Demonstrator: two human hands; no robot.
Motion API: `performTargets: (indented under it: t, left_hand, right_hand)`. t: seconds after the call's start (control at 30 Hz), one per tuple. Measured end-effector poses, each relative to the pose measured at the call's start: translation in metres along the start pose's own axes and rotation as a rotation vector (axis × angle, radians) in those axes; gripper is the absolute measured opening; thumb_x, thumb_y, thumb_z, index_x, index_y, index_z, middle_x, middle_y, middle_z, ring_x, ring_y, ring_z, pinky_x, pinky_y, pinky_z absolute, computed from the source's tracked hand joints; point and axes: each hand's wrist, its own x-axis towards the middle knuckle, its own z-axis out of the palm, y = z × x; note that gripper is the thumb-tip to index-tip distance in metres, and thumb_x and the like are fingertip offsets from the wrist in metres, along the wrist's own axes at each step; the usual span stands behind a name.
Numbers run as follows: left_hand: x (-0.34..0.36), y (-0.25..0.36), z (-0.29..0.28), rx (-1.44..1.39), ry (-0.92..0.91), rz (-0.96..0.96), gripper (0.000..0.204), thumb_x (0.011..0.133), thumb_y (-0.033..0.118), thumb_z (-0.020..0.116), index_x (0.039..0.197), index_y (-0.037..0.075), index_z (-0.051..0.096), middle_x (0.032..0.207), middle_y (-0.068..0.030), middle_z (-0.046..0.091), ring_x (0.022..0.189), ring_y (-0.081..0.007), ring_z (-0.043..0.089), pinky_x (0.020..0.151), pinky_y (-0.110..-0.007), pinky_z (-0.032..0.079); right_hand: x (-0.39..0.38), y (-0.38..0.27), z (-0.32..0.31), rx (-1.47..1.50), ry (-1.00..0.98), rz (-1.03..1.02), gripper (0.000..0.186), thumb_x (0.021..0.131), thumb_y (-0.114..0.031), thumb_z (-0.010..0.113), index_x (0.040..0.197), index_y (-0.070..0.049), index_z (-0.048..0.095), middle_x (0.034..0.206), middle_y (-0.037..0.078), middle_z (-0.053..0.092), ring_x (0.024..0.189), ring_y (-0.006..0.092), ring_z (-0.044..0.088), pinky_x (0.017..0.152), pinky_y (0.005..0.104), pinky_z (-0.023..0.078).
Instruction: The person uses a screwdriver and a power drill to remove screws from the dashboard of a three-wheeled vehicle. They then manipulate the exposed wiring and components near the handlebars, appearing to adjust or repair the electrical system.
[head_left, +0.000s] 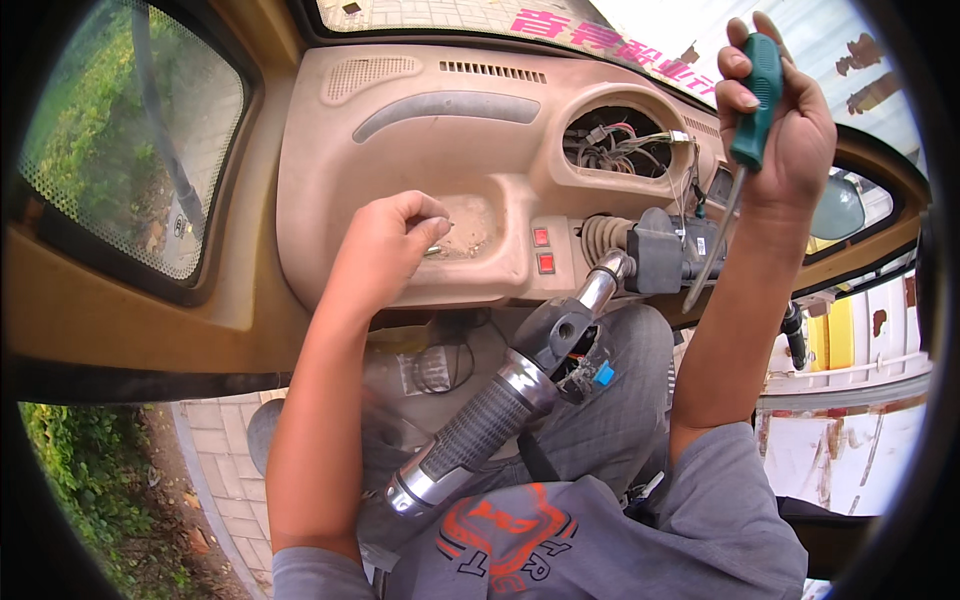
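Observation:
My right hand [800, 130] is raised at the upper right, its fingers wrapped round the green handle of a screwdriver [760, 100]; the long metal shaft points down and slightly left. Over the recessed dashboard tray [470, 232], my left hand [392, 245] is closed, thumb and forefinger pressed together. A small metallic piece [433, 251] shows just below those fingertips; whether they hold it or anything else cannot be made out. To the right of the tray, the round instrument opening [618, 145] has no gauge in it, and loose wires and white connectors hang out.
A handlebar with a dark textured grip [475, 430] and chrome ends slants across my lap. Two red switches [543, 250] sit right of the tray, beside a black ribbed boot [603, 235] and dark housing. A side window [130, 140] is at left, the windscreen beyond the dashboard.

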Motion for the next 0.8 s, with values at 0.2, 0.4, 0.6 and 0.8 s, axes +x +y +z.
performTargets:
  t: [0.2,0.4,0.6,0.8]
  left_hand:
    - [0.000,-0.002,0.002,-0.139,0.047,0.062,0.025,0.095,0.012,0.065,0.114,-0.005,0.068,0.099,-0.0066,0.070,0.088,-0.0141,0.064,0.081,-0.029,0.053]
    - [-0.056,0.038,0.013,-0.674,-0.655,-0.096,0.049,0.100,0.030,0.062,0.135,-0.004,0.058,0.112,-0.0069,0.069,0.095,-0.0124,0.064,0.086,-0.030,0.054]
    - [-0.071,-0.002,0.055,-1.160,-0.558,-0.336,0.043,0.103,0.023,0.058,0.140,0.002,0.054,0.109,-0.0011,0.064,0.090,-0.0086,0.060,0.086,-0.027,0.052]
    - [-0.077,-0.004,0.083,-1.484,-0.440,-0.408,0.025,0.100,0.014,0.061,0.123,0.003,0.062,0.106,-0.0038,0.067,0.083,-0.0101,0.061,0.079,-0.028,0.054]
  right_hand:
    - [0.011,0.019,0.020,-0.034,0.014,0.001,0.033,0.096,-0.015,0.041,0.125,0.001,0.048,0.101,0.019,0.060,0.072,0.0237,0.058,0.049,0.0301,0.051]
    - [0.020,0.033,0.079,0.017,-0.273,0.043,0.035,0.098,-0.013,0.038,0.126,0.004,0.047,0.103,0.021,0.060,0.074,0.0224,0.058,0.056,0.0311,0.051]
    - [-0.006,0.078,0.133,-0.102,-0.558,0.443,0.042,0.100,-0.017,0.040,0.133,0.008,0.048,0.106,0.018,0.063,0.076,0.0190,0.062,0.058,0.0321,0.056]
    - [-0.017,0.135,0.132,-0.231,-0.663,0.630,0.038,0.099,-0.018,0.041,0.126,0.005,0.055,0.100,0.013,0.064,0.073,0.0165,0.062,0.056,0.0306,0.055]
